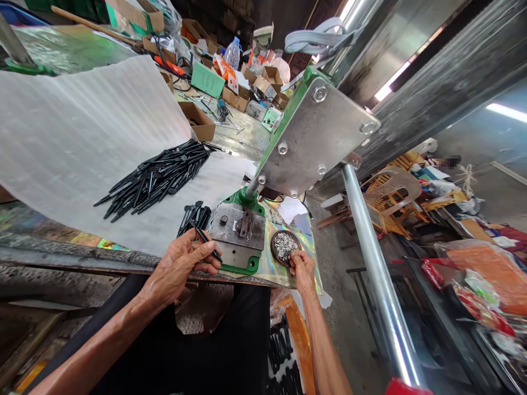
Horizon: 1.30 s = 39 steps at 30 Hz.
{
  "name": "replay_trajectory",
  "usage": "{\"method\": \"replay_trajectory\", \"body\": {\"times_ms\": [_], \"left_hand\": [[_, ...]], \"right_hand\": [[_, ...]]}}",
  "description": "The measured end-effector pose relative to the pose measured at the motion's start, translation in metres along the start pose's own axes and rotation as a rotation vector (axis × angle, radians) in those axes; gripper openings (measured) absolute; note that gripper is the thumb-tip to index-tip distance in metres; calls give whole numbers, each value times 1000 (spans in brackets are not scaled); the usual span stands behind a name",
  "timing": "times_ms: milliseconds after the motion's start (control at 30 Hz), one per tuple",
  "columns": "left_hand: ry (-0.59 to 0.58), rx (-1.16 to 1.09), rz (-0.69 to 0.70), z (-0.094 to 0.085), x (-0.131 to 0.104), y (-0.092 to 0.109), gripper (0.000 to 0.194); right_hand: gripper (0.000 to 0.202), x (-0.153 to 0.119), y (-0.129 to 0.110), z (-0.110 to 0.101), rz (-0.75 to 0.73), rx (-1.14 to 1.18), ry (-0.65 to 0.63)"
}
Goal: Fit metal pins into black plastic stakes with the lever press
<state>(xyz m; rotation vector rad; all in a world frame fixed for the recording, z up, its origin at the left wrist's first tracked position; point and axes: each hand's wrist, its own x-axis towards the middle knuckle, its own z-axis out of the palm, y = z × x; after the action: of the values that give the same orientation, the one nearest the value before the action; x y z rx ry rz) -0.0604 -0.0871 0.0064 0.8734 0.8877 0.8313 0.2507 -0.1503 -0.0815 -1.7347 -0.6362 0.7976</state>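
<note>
My left hand (187,260) is closed on a slim black part (208,244) near the front edge of the bench, left of the press base. My right hand (302,269) has its fingertips pinched at the rim of a round dish of small silver pins (284,246); whatever is between them is too small to make out. Between the hands stands the green press base (252,263) with a metal fixture (242,226) on it. A small bunch of black parts (193,216) lies just beyond my left hand. Farther left, a large pile of black parts (156,178) rests on white sheeting (99,120).
The press head (313,137) hangs above the fixture, and its long metal lever (379,274) slopes down at the right. Cardboard boxes (200,122), a green box (207,80) and clutter cover the back of the bench. A plastic chair (391,186) stands at right.
</note>
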Motion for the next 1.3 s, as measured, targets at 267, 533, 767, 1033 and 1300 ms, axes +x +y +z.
{"method": "replay_trajectory", "body": {"times_ms": [267,533,767,1033,1300], "left_hand": [[-14,-136,-8,8,-2,-4,39],[-77,-404,-74,14,-7,-10,36],[-144,-498,-95,10,-13,-11,34],[-170,-527,-64,8,-17,-13,33],[-125,-321,64,6,-22,-9,33]], "right_hand": [[26,-40,-37,22,-5,111,-171],[25,-118,-96,89,48,251,-673],[24,-132,-106,101,55,245,-818],[24,-137,-110,102,56,220,-839],[27,-131,-108,98,92,119,-853]]}}
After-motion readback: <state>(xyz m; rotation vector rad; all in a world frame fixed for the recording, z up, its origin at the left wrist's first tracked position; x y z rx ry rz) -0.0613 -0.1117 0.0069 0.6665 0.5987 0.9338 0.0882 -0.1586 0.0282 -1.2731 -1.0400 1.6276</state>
